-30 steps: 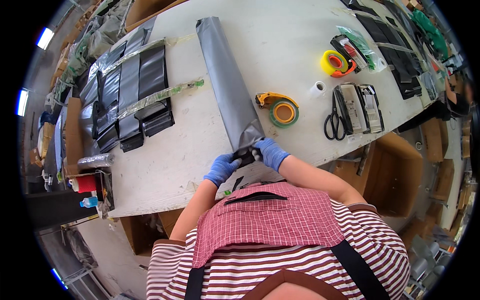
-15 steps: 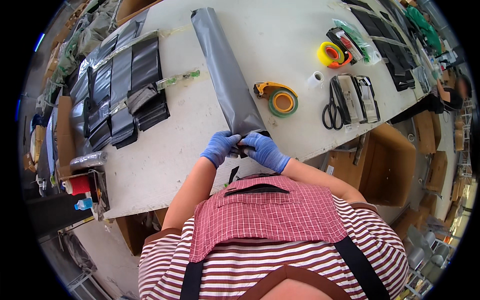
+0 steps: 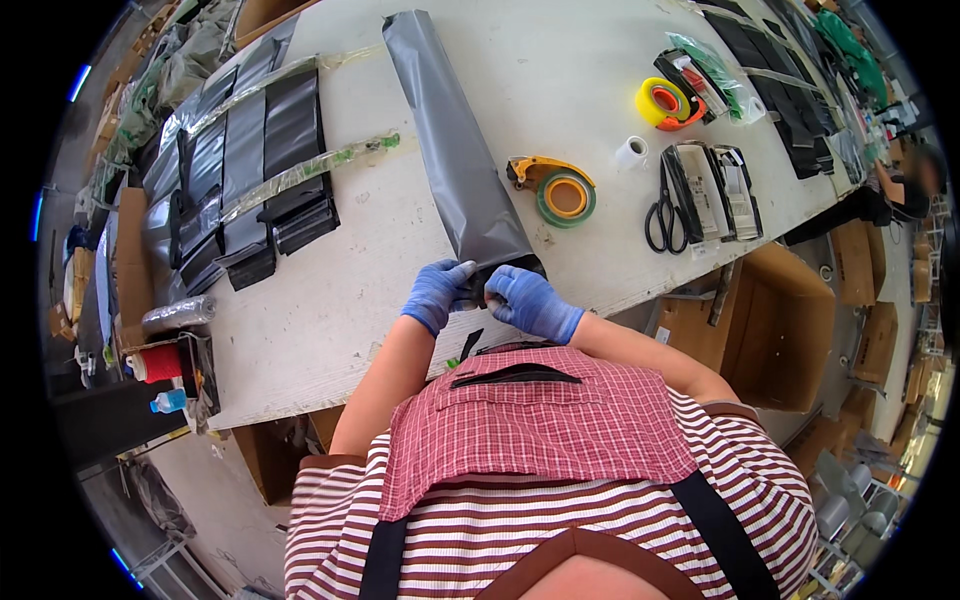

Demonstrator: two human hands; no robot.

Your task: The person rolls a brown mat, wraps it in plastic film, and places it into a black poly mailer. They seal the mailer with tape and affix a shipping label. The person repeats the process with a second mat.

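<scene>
A long grey plastic mailing bag (image 3: 455,150) lies lengthwise on the table, its near end between my two gloved hands. My left hand (image 3: 436,297), in a blue glove, is closed on the left side of that end. With its fingers curled in a pinch, my right hand (image 3: 537,303) grips the right side. Some black inner surface of the bag shows at the near end, between and above the hands. The fingertips are partly hidden, and the exact fold of the plastic there cannot be made out.
Flat stacks of grey and black bags (image 3: 245,150) lie at left under tape strips. To the right are a yellow tape dispenser (image 3: 562,192), black scissors (image 3: 665,215), a white roll (image 3: 631,152) and yellow tape (image 3: 660,101). A cardboard box (image 3: 780,325) stands beyond the table's right edge.
My right hand has shifted slightly right, away from my left hand. More of the black inside shows at the bag's near end. At left, the bag stack's crumpled ends have settled flatter.
</scene>
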